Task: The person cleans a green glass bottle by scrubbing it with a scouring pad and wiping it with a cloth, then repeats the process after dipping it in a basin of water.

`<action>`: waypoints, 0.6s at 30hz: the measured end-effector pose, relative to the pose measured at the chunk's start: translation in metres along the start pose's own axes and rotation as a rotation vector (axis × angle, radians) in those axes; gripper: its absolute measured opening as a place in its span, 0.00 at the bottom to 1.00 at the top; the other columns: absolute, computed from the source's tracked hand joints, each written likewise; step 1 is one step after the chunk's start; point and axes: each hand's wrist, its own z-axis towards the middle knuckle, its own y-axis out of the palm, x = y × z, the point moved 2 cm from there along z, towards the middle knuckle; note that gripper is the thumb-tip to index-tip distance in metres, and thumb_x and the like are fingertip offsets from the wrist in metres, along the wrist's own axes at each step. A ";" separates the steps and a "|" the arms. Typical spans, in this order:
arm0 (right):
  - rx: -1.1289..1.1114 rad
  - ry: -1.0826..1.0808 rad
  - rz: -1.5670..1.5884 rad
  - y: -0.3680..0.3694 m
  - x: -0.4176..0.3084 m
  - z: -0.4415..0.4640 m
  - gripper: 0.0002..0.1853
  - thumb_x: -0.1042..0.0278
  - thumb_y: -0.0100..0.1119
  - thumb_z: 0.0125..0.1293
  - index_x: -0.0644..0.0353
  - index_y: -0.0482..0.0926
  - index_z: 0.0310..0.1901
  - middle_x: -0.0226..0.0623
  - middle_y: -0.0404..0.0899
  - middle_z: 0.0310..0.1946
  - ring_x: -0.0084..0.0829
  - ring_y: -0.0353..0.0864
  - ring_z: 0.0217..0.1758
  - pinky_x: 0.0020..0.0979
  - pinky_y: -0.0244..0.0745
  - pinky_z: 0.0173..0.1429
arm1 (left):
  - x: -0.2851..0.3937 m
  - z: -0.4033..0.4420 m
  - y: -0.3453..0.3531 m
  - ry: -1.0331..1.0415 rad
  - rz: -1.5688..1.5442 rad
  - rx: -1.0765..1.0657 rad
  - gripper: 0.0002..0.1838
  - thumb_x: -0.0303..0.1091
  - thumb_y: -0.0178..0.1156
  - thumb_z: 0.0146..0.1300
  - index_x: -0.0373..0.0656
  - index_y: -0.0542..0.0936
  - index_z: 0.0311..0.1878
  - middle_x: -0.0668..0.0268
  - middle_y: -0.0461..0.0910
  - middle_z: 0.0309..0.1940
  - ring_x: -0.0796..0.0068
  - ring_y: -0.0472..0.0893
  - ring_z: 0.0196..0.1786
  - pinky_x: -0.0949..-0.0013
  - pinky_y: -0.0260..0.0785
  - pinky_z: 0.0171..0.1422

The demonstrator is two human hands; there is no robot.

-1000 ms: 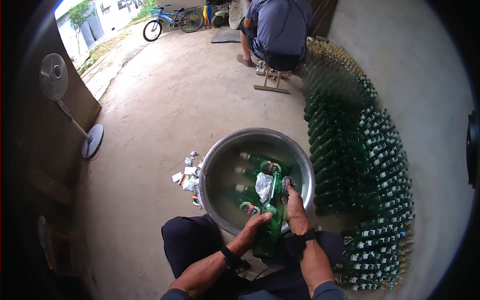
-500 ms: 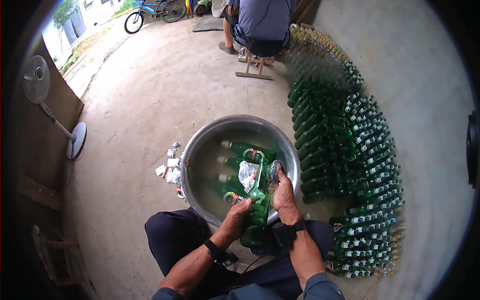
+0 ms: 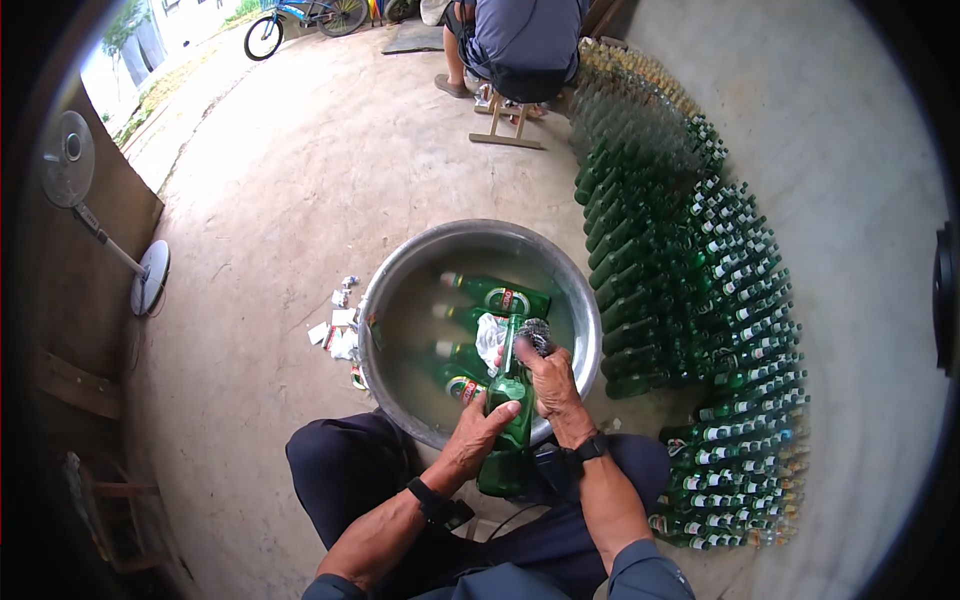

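Observation:
My left hand (image 3: 474, 432) is wrapped round the body of a green glass bottle (image 3: 505, 472), tilted with its base toward me and its neck over the basin. My right hand (image 3: 557, 386) grips a grey metal scouring pad (image 3: 534, 338) beside the bottle's neck. Beneath both hands is a wide metal basin (image 3: 366, 335) of cloudy water. Several green bottles lie in it, one with a label (image 3: 508, 299) still on. A crumpled white piece (image 3: 490, 340), perhaps wet paper, shows behind the held bottle's neck.
Rows of green bottles (image 3: 640, 280) line the floor along the right wall. Torn label scraps (image 3: 342, 340) lie left of the basin. A standing fan (image 3: 150, 275) is at the left wall. Ahead, another person (image 3: 520, 45) sits on a wooden stool (image 3: 506, 140); a bicycle (image 3: 300, 15) stands beyond.
The scouring pad in my right hand has shifted left, closer to the bottle's neck. My left hand still holds the bottle, now slightly more upright in view. The whole view has shifted slightly.

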 end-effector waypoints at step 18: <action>0.246 0.056 0.040 -0.010 0.016 0.017 0.18 0.57 0.71 0.69 0.66 0.84 0.31 0.30 0.81 0.24 0.22 0.75 0.21 0.31 0.73 0.27 | -0.010 0.006 -0.004 -0.145 -0.241 -0.063 0.21 0.52 0.62 0.73 0.43 0.76 0.53 0.69 0.80 0.35 0.78 0.81 0.33 0.70 0.78 0.37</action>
